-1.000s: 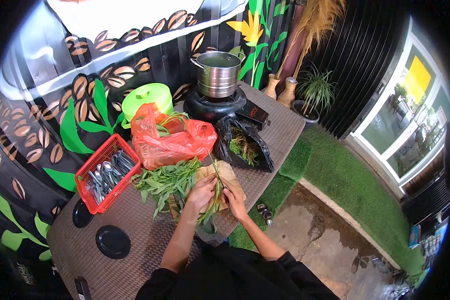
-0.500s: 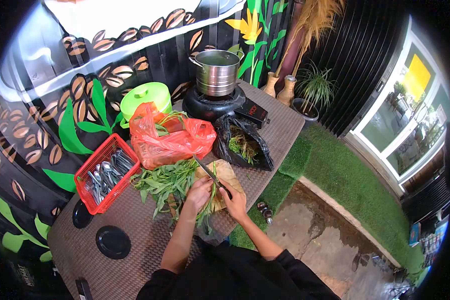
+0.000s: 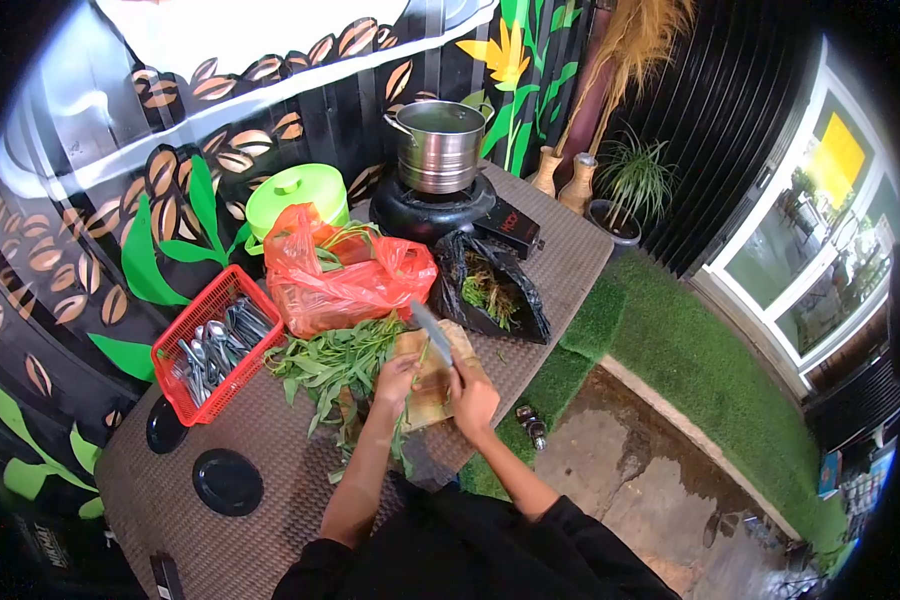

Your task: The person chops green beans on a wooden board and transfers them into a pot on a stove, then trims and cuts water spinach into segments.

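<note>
In my right hand [image 3: 473, 400] is a knife [image 3: 431, 330], its blade pointing up and left over a wooden cutting board [image 3: 435, 395]. My left hand [image 3: 397, 378] is closed around leafy green stems [image 3: 402, 425] at the board's left side; some leaves hang below it toward the table edge. A heap of long-leaved greens [image 3: 332, 365] lies left of the board. Behind the heap sits a red plastic bag [image 3: 335, 290] with more stems poking out. A black plastic bag [image 3: 531, 300], open, holds green and brownish trimmings beyond the board.
A red basket [image 3: 202, 408] of spoons and forks stands at left, near two black plates [image 3: 227, 482]. At the back are a lidded green pot [image 3: 295, 200] and a steel pot [image 3: 438, 160] on a black portable stove [image 3: 505, 228]. The table's right edge [image 3: 575, 300] drops to grass.
The knife and my right hand have shifted slightly, and the blade now shows its broad side. My left hand has moved a little up and right.
</note>
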Demonstrator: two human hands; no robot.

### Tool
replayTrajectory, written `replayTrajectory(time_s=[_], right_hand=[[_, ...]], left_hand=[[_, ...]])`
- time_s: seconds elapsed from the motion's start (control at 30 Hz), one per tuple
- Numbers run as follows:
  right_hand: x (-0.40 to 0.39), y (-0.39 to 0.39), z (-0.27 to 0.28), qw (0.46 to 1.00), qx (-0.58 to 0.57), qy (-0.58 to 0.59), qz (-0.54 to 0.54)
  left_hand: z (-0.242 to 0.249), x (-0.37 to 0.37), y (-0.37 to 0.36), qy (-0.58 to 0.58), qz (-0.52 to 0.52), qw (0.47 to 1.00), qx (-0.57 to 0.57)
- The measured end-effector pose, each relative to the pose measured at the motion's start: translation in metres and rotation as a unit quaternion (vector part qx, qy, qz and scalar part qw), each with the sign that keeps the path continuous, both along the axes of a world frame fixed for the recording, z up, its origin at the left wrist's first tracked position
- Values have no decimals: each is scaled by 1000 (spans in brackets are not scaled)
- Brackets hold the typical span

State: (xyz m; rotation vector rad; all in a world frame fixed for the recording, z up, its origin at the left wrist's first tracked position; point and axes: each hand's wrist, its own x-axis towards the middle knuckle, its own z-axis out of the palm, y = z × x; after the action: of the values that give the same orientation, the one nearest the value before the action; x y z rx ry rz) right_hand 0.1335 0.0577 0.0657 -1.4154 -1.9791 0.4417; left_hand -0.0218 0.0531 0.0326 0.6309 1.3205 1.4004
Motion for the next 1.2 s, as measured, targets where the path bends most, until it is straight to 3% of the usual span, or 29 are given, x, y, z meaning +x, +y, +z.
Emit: replayTrajectory(time_s=[0.07,0.13,0.17,0.2,0.23,0.27,0.4,0.47,0.57,0.63,0.73,0.87,0.93,1.07,1.2], right_hand=[[4,17,-20,999,-28,36,-10],[6,31,-47,991,33,112,63],[5,35,-54,953,-124,237,142],[5,33,-52,953,-124,237,143],[5,27,-46,923,-198,285,168],[5,21,-40,884,-272,329,192],[10,12,-27,831,-368,369,195],[13,11,-24,775,-465,405,138],[16,11,-24,791,-457,387,127],[18,14,-26,800,-444,382,133],[17,18,-32,834,-398,354,146],[16,18,-28,862,-356,321,162],[15,18,-26,874,-338,306,170],[14,19,-32,894,-297,288,171],[9,11,-28,847,-329,382,168]], left_hand=[[-10,-8,2,-11,-3,1000,-13],[-21,-10,10,25,39,996,76],[-20,-9,10,25,38,996,77],[0,-6,5,-17,33,997,69],[17,-5,0,-58,28,996,61],[27,-5,-2,-57,29,996,60],[47,-8,-5,-17,-6,999,49],[46,-13,-5,6,-13,999,50],[35,-22,0,71,-20,991,107],[40,-25,4,201,-21,961,190],[54,-24,8,247,-15,950,190],[45,-24,17,186,-14,967,176],[33,-27,21,310,-35,937,155],[8,-25,24,353,-5,921,163],[-7,-23,23,292,-4,945,151]])
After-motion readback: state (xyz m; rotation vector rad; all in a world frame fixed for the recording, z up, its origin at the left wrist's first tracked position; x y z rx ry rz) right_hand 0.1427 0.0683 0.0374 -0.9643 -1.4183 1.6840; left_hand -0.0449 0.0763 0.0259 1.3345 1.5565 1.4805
